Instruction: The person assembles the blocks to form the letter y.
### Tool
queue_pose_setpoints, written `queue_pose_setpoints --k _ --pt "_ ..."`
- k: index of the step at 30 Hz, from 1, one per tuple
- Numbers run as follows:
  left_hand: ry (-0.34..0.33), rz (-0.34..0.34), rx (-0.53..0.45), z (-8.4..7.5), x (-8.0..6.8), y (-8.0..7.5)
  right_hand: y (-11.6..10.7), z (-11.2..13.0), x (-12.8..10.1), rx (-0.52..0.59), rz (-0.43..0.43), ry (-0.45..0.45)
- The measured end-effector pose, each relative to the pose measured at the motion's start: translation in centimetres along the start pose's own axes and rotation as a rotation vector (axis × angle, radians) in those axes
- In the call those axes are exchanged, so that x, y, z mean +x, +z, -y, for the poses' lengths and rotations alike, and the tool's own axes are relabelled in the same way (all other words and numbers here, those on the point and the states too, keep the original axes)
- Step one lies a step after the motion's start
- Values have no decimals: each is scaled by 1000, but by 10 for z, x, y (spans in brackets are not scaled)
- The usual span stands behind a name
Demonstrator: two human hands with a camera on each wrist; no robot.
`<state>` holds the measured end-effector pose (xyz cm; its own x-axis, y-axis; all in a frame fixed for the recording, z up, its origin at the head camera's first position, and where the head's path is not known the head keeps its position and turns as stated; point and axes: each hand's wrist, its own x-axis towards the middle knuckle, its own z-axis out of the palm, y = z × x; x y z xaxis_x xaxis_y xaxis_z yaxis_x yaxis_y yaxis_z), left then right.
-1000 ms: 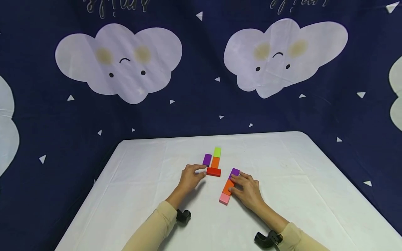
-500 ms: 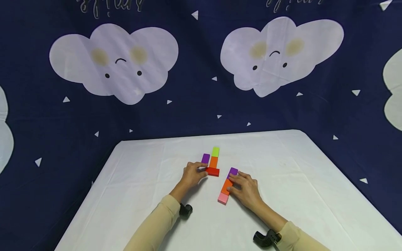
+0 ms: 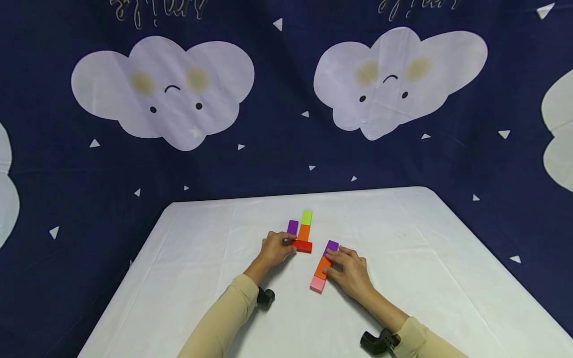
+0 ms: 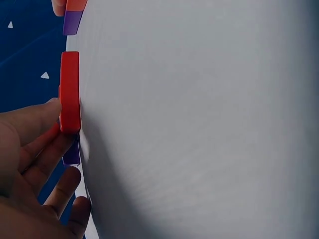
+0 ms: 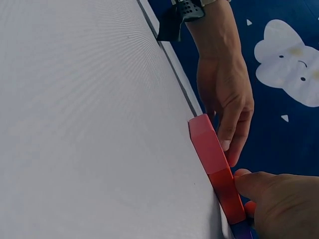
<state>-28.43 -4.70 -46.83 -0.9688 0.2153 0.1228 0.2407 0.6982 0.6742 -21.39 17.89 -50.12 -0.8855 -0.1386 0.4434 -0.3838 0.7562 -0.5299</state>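
— Blocks first: where is the flat red rectangular block (image 3: 303, 246) found?

— On the white table (image 3: 403, 298), below an orange block (image 3: 305, 232); its end is pinched by the left hand (image 3: 274, 249).

— Handling?

— Judged light, rigid, smooth; best gripped across its long sides. The right hand (image 3: 351, 272) rests fingers on the purple-orange-pink row (image 3: 323, 267).

A: The red block (image 4: 70, 92) at the left of the frame looks like smooth painted wood or plastic, slightly satin; the table cover (image 3: 403, 278) is matt white cloth, creased.

B: The backdrop (image 3: 277, 159) across the top is matt printed fabric; the sleeve (image 3: 224, 323) at the bottom is soft beige knit.
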Motion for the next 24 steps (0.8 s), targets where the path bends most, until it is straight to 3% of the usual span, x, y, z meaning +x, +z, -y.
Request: queue_pose_setpoints --k 7,24 --pt "68 16 52 2 3 1 0 0 0 2 -5 -6" --pt "79 3 85 3 3 0 0 1 0 2 -6 -5"
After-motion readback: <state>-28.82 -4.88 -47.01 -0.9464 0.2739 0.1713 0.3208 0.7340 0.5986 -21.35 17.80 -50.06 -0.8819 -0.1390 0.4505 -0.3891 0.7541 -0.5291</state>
